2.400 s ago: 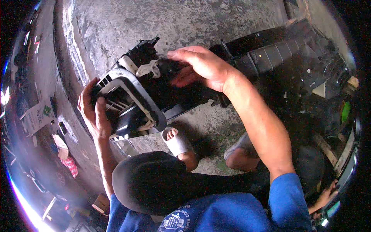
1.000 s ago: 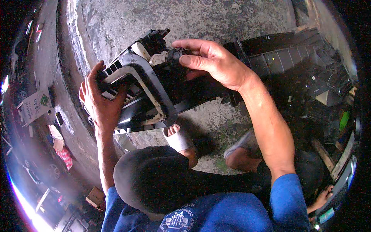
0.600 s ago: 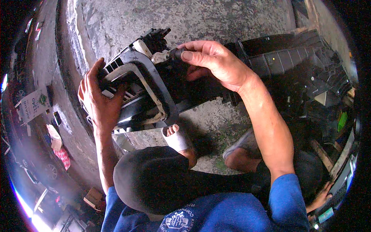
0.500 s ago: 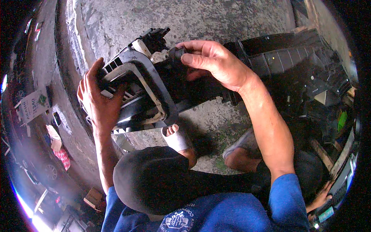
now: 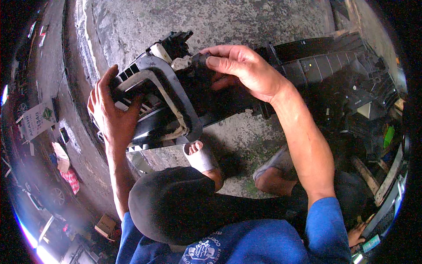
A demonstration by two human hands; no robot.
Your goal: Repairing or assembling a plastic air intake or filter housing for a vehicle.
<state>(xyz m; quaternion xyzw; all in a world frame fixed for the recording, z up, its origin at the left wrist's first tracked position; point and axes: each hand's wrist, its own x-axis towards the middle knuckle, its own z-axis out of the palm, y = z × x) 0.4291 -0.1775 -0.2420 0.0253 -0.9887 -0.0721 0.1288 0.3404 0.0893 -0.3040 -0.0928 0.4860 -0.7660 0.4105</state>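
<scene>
A black plastic car air housing stretches across in front of me, above my feet. Its left end has a rectangular opening edged with a worn foam seal. My left hand is closed round that end, thumb in the opening and fingers over the outer side. White plastic pieces sit along the far edge, beside a black bracket. Just right of them, my right hand pinches a small dark part on the housing; its underside fingers are in shadow.
A larger black dashboard-like moulding lies to the right, near wooden pieces. Another person's hand shows at lower right. Concrete floor lies beyond the housing. A cardboard box and a printed sign are at left.
The housing's left end has tilted slightly, while both my hands keep their places on it. The other person's hand at lower right has shifted lower.
</scene>
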